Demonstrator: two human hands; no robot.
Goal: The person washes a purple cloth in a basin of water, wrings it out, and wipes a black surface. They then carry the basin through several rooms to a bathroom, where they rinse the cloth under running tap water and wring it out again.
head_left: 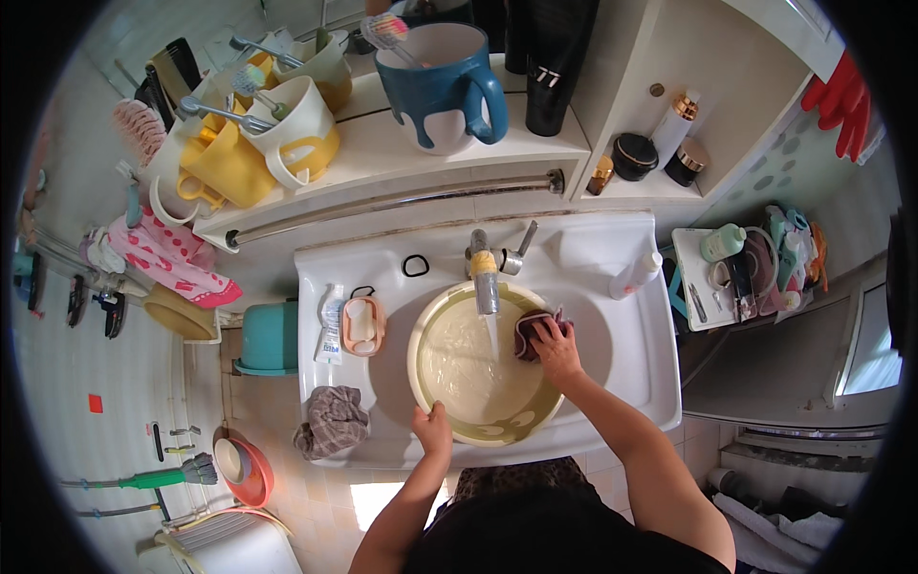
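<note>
A cream plastic washbasin (459, 373) sits in the white ceramic sink (631, 402) with water in it. Water runs into it from the metal faucet (487, 290), which has a yellow wrap around its spout. My left hand (433, 430) grips the basin's near-left rim, thumb over the edge. At the basin's right rim, my right hand (556, 350) holds a bunched dark maroon cloth (526, 337) with pale edging. Part of the cloth is hidden under my fingers.
Left on the sink deck lie a toothpaste tube (330, 326), a pink soap dish (363, 326), a black band (414, 265) and a crumpled grey cloth (333, 422). A white bottle (637, 275) stands at right. Above, a metal bar (401, 204) runs below a shelf (531, 152) of mugs.
</note>
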